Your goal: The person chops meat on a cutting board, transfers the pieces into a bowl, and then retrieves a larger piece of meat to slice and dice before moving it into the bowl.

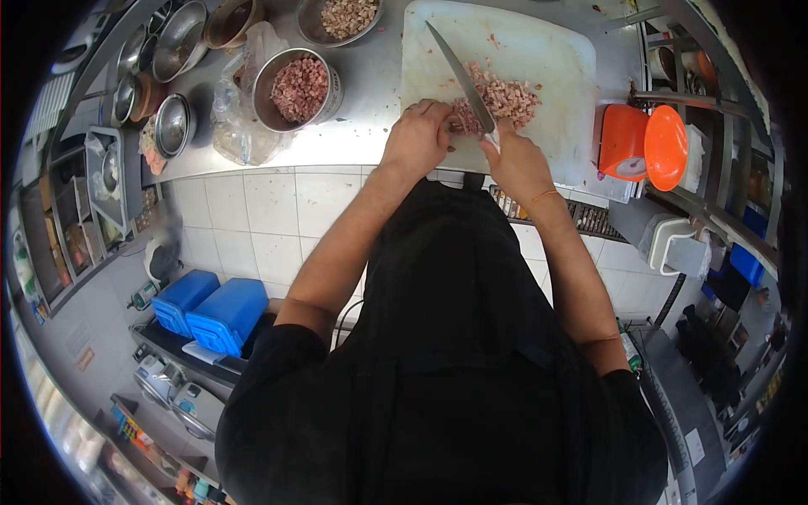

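Observation:
A white cutting board [543, 50] carries a pile of finely diced pink meat [509, 99]. My right hand [519, 164] is closed around the handle of a large kitchen knife [459, 71]. Its long blade points up and left, lying across the left part of the pile. On the other side of the blade, my left hand [417, 136] rests at the board's near left edge. Its fingers are curled together against the meat, and the fingertips are partly hidden.
Left of the board stand a metal pot [335, 88] of diced meat, a bowl [307, 29] of pale cubes and a plastic bag [227, 114]. Several metal bowls [174, 126] line the far left. An orange kitchen scale [621, 143] sits to the right, by the counter's edge.

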Available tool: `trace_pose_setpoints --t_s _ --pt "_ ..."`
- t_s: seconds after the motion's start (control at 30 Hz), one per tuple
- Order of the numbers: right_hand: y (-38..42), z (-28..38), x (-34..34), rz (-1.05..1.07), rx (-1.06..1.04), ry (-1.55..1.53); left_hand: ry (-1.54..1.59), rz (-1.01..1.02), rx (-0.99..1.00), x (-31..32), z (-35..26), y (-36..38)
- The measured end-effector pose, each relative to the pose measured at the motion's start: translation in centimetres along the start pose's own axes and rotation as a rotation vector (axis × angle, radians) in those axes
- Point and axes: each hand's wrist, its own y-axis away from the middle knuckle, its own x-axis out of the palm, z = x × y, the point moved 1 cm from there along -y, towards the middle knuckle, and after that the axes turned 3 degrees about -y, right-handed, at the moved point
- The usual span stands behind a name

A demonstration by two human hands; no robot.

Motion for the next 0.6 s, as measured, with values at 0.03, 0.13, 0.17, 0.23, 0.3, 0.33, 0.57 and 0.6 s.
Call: trace_pose_setpoints --t_s 0.03,0.13,0.17,0.23,0.3,0.33,0.57,0.6 --pt "0.3 -0.6 -0.2 0.033 0.001 0.038 0.001 -0.019 -0.009 0.0 -0.4 0.6" --pt "1.1 -2.2 -0.2 0.034 -0.031 0.039 -0.052 -0.072 0.025 -0.1 -2.0 1.7" --pt "0.9 -2.7 -0.2 0.032 -0.051 0.044 -0.105 -0.066 0.091 -0.1 -2.4 1.5" --pt "1.1 -4.0 -0.4 0.029 -0.072 0.047 -0.217 -0.050 0.201 0.9 -2.9 1.1" --pt "1.4 -5.1 -1.0 0.038 -0.094 0.035 -0.300 -0.071 0.207 2.1 -2.5 0.7" --pt "1.3 -5.6 -1.4 0.037 -0.104 0.029 -0.342 -0.084 0.215 2.4 -2.4 0.2" --pt "3.2 -7.2 -2.5 0.031 -0.172 0.002 -0.264 -0.212 -0.071 3.2 -3.0 0.9" --pt "3.4 -7.1 -2.3 0.035 -0.183 0.004 -0.249 -0.202 -0.109 3.4 -3.2 1.2"
